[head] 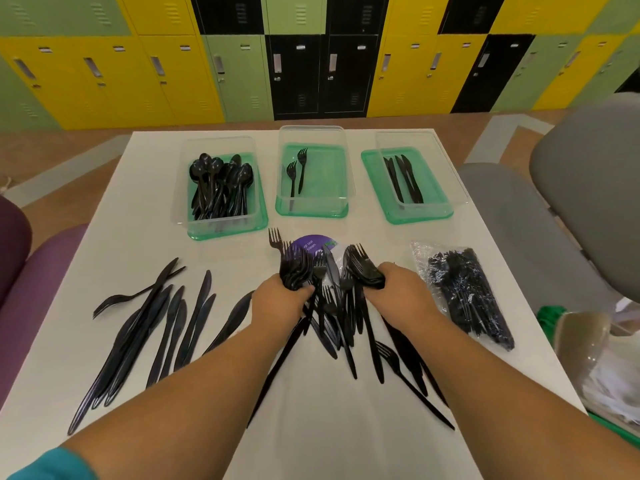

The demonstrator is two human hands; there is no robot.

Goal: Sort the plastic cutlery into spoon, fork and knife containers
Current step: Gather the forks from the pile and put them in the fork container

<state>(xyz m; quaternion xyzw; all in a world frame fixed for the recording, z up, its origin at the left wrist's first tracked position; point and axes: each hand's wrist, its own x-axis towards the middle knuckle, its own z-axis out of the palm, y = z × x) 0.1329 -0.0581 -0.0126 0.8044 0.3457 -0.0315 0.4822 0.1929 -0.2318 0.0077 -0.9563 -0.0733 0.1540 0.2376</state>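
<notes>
Three clear containers on green lids stand at the table's far side: the spoon container holds several black spoons, the fork container two forks, the knife container a few knives. My left hand grips a bundle of black forks. My right hand grips another bundle of forks. Between and below my hands lies a mixed pile of black cutlery. Several loose knives lie spread on the left.
A sealed clear bag of black cutlery lies at the right. A purple round label sits under the pile. A grey chair stands right of the white table, a purple seat left, coloured lockers behind.
</notes>
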